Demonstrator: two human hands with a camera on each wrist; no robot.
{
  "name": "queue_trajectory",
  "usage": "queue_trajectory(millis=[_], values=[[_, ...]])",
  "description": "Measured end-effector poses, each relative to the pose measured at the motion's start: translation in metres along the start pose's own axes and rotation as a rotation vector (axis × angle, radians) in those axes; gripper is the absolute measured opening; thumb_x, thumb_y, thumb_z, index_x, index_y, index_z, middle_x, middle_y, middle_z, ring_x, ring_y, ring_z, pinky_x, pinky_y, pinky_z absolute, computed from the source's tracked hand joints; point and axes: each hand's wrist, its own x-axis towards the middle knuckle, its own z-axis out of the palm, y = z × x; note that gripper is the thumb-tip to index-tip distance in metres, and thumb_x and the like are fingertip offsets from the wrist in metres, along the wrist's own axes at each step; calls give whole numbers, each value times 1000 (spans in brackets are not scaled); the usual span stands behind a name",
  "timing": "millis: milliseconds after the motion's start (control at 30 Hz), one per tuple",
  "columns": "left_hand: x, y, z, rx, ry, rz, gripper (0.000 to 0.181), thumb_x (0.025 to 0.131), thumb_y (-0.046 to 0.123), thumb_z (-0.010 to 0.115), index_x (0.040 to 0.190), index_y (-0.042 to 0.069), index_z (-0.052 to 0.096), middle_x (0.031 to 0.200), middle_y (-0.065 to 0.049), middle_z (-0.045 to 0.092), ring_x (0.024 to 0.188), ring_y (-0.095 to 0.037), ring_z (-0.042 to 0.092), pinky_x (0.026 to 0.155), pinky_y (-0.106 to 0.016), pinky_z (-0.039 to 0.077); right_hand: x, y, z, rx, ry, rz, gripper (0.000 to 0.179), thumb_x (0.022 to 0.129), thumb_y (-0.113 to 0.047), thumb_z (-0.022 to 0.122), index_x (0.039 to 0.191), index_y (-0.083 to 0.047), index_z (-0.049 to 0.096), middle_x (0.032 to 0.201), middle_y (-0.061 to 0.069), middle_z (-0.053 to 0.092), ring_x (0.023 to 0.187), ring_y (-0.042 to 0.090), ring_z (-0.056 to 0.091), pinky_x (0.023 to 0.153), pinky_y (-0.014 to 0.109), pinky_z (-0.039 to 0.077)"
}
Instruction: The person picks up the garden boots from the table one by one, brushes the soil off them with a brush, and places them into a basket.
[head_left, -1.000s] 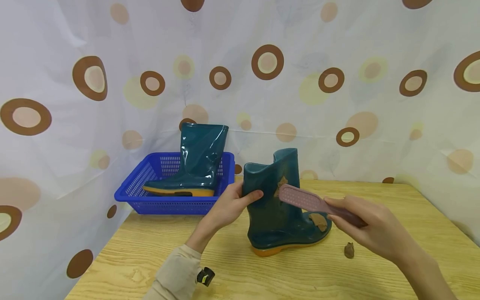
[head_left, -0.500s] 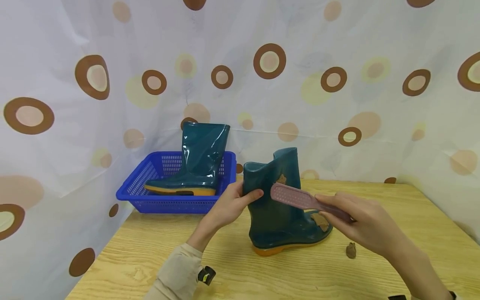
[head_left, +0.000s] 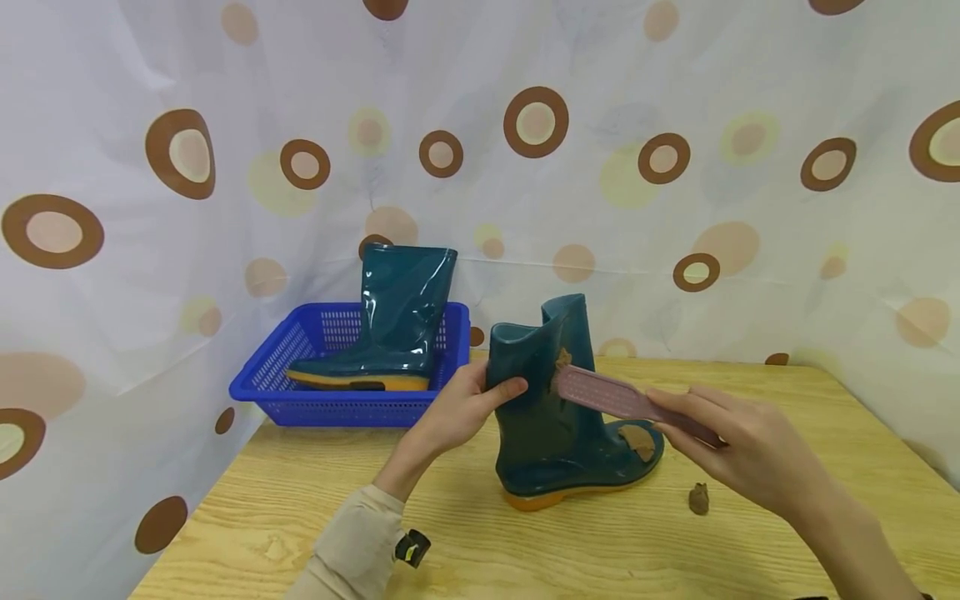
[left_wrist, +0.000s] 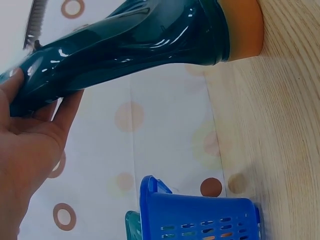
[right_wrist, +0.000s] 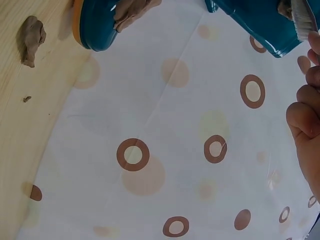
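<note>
My left fingers are curled round the upper shaft of a dark teal boot [head_left: 540,429], the thumb of that left hand [head_left: 459,410] lying across its near side. My right hand [head_left: 757,446] grips the handle of a pink brush [head_left: 607,394], whose head meets the shaft at a brown patch [head_left: 563,359]; the right wrist view shows its pale bristles [right_wrist: 303,22] right beside that brown stuff. The boot stands on the wooden surface [head_left: 300,517], toe toward my right, a second patch [head_left: 637,442] stuck on the toe. Near the toe lies a small brown lump [head_left: 699,498], with a tiny crumb [right_wrist: 27,99] further off. A pale sleeve [head_left: 356,537] covers my left forearm. Over to my left sits a blue basket [head_left: 352,397] holding another teal boot [head_left: 406,304], its toe pointing left. Behind everything hangs a white sheet [head_left: 480,50] printed with brown rings and spots.
</note>
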Motion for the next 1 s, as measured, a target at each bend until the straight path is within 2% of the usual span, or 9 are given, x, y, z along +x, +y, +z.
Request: queue_trajectory(millis=[267,400,667,1000], values=[[0,-2,0,-1,11,-14,41,101,32,57,138,14,54,134,-6,63,121,-25,63,104,-47,51,-8,2,-3,-14,51,-13,48,102,-50,48,106,-11,76,75,-15,56,60,-9,35,52,6,30],[0,-2,-1,-12,18,-13,40,101,32,57,138,14,54,132,-6,64,120,-25,64,103,-47,51,-10,4,-3,49,105,-43,47,101,-47,52,103,-7,76,73,-15,54,61,-12,33,50,5,27],[1,-3,-1,-16,21,-3,40,102,32,56,138,15,54,134,-5,63,121,-24,63,104,-46,51,-8,5,-5,170,177,-66,46,99,-42,58,101,1,76,76,-5,63,62,-10,39,50,7,32],[0,0,0,-4,4,1,40,101,30,57,138,16,55,133,-4,64,121,-23,63,106,-46,50,7,2,8,98,161,-28,48,100,-49,53,104,-6,75,74,-11,60,61,-8,35,52,10,29]])
